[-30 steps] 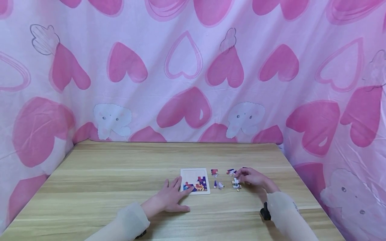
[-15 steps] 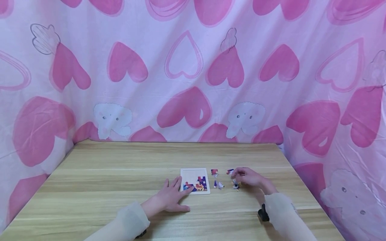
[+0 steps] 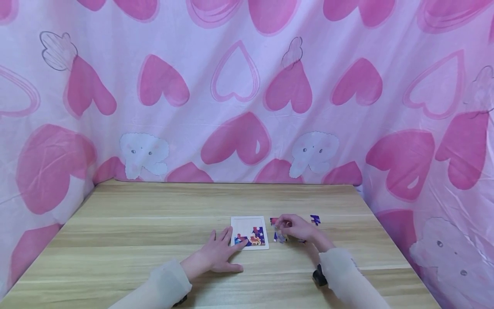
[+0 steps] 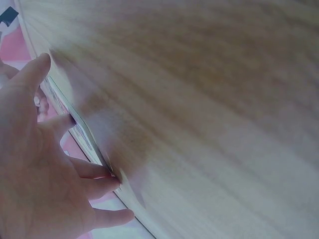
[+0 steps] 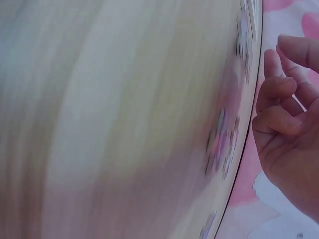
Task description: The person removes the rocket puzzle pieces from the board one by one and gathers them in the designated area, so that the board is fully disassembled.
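Observation:
A white square puzzle tray (image 3: 266, 227) lies on the table, its lower and right parts filled with purple, red and orange pieces. My left hand (image 3: 216, 253) is spread flat at its left edge, a finger lying over the lower picture. Seen from the left wrist, the straight fingers (image 4: 97, 186) touch the tray's edge. My right hand (image 3: 295, 227) is above the loose jigsaw pieces right of the tray. Its fingers bend loosely, with no piece visible between them in the right wrist view. A red piece (image 3: 272, 221) and a white-purple piece (image 3: 280, 238) show beside its fingertips.
A purple jigsaw piece (image 3: 315, 219) lies farther right, behind my right hand. Another piece (image 3: 302, 241) is mostly covered by that hand. The wooden table (image 3: 154, 206) ends at a pink heart-print curtain (image 3: 231, 128) behind and at both sides.
My right hand has moved left across the loose pieces, toward the tray, uncovering the purple piece at the far right. My left hand and the tray stay in place.

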Demonstrator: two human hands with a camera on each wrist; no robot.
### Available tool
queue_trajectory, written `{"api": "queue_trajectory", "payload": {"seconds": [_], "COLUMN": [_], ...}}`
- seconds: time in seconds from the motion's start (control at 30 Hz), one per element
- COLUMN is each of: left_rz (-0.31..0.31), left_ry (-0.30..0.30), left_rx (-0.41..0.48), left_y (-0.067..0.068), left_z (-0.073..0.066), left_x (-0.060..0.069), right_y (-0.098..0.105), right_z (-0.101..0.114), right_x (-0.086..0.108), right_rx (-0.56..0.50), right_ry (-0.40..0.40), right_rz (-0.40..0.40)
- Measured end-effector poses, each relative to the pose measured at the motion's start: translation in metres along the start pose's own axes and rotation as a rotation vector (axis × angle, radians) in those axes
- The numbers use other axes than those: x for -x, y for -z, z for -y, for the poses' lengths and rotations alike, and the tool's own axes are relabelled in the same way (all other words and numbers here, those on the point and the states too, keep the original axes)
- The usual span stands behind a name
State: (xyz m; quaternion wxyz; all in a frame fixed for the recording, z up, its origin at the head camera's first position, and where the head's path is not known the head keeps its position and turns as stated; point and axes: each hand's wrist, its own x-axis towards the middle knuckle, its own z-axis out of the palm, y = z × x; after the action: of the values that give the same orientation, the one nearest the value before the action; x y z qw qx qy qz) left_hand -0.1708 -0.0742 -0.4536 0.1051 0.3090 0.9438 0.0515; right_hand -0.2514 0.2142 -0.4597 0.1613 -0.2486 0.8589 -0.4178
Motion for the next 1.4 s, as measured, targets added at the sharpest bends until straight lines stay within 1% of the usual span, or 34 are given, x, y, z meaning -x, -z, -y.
{"api": "queue_trajectory", "payload": {"seconds": [0.23,0.3,0.37,0.53,0.6,0.77,0.9,1.0,1.17,1.3,1.4], "left_rz": [0.000,-0.001,0.000,0.008,0.010,0.002,-0.005,-0.022,-0.073,-0.107,-0.127], "left_ry": [-0.002,-0.003,-0.003,0.001,0.002,-0.002,-0.007,-0.026,-0.086,-0.129,-0.147], "left_rx": [-0.016,-0.020,-0.020,-0.016,-0.014,-0.012,-0.016,-0.053,-0.147,-0.186,-0.206], "left_y": [0.000,0.000,0.000,0.001,0.000,0.000,-0.001,-0.001,-0.002,-0.002,-0.002], "left_z": [0.000,0.000,0.000,0.000,0.001,0.001,0.001,0.001,0.000,-0.003,-0.006], "left_x": [0.000,0.000,0.000,0.000,0.000,0.000,0.000,0.000,-0.002,-0.005,-0.007], "right_y": [-0.015,-0.019,-0.023,-0.030,-0.032,-0.036,-0.037,-0.038,-0.037,-0.038,-0.038], "right_z": [0.013,0.016,0.019,0.025,0.027,0.029,0.028,0.027,0.029,0.030,0.029], "right_x": [-0.011,-0.014,-0.017,-0.024,-0.026,-0.032,-0.036,-0.037,-0.038,-0.039,-0.039], "right_rx": [0.016,0.046,0.073,0.158,0.193,0.243,0.262,0.280,0.270,0.269,0.275], "right_ry": [-0.029,-0.028,-0.014,0.056,0.069,0.069,0.055,0.055,0.044,0.043,0.053], "right_rz": [-0.004,-0.007,-0.008,-0.006,-0.006,0.005,0.023,0.033,0.039,0.038,0.037]}}
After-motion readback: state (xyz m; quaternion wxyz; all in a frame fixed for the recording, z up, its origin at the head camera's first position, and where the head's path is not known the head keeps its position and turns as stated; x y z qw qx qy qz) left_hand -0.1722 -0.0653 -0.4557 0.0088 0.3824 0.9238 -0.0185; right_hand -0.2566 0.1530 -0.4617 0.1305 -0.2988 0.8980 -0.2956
